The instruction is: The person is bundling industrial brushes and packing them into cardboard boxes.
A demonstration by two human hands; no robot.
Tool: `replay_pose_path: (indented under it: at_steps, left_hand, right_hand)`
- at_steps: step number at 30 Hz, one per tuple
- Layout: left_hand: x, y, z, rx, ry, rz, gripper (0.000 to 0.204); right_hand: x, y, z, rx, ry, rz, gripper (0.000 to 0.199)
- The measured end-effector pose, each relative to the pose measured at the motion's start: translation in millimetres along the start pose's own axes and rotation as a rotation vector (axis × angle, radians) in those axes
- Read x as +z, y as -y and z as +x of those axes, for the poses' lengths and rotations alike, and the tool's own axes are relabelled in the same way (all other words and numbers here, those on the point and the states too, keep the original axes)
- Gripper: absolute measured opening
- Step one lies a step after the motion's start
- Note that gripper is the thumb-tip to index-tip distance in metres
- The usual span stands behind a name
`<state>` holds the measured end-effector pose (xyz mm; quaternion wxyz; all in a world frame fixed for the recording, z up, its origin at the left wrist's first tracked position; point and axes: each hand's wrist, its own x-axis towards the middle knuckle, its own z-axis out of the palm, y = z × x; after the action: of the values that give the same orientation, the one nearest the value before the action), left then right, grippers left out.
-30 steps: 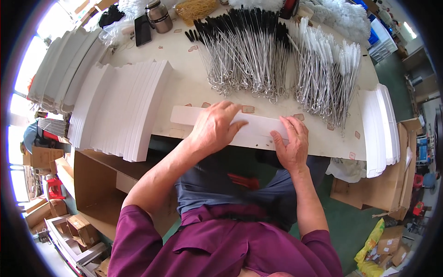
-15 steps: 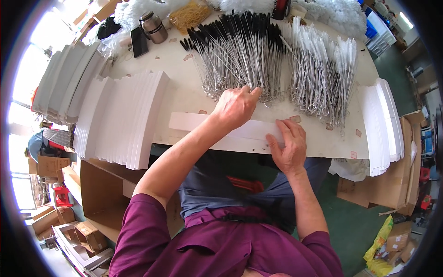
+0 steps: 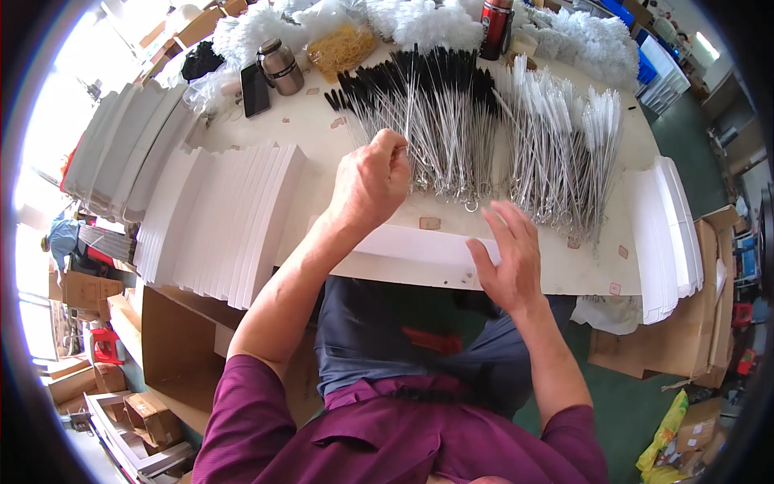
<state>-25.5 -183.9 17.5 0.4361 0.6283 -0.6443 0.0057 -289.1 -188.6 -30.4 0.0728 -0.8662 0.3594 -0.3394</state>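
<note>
We see plain white card strips (image 3: 218,222) fanned at the left of the frame and a white stack (image 3: 665,234) at the right. The wire brushes (image 3: 439,121) at top centre are silver with black tips; those (image 3: 568,153) to their right have white bristles. Our shirt (image 3: 387,440) at the bottom is magenta, the trousers (image 3: 379,339) slate blue. The steel flask (image 3: 282,68) at upper left is grey-brown.

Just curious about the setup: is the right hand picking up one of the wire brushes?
No, the right hand lies flat on the white card.
</note>
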Motion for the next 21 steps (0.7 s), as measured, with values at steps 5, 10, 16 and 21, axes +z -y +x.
replay_pose_path:
  at_steps: [5, 10, 16, 21]
  left_hand:
    - [-15, -13, 15, -0.141, -0.04, -0.228, 0.007]
    - [-31, -19, 26, -0.189, -0.049, -0.42, 0.009]
    - [-66, -25, 11, -0.188, -0.178, -0.913, 0.006]
    - [-62, -48, -35, 0.011, -0.061, -0.801, 0.004]
  right_hand:
    - [43, 1, 83, -0.227, 0.135, -0.126, 0.059]
    - [94, -23, 112, -0.269, 0.25, -0.253, 0.07]
    - [90, -17, 111, -0.257, 0.197, -0.162, 0.072]
    - [57, 27, 109, 0.286, 0.203, 0.891, 0.075]
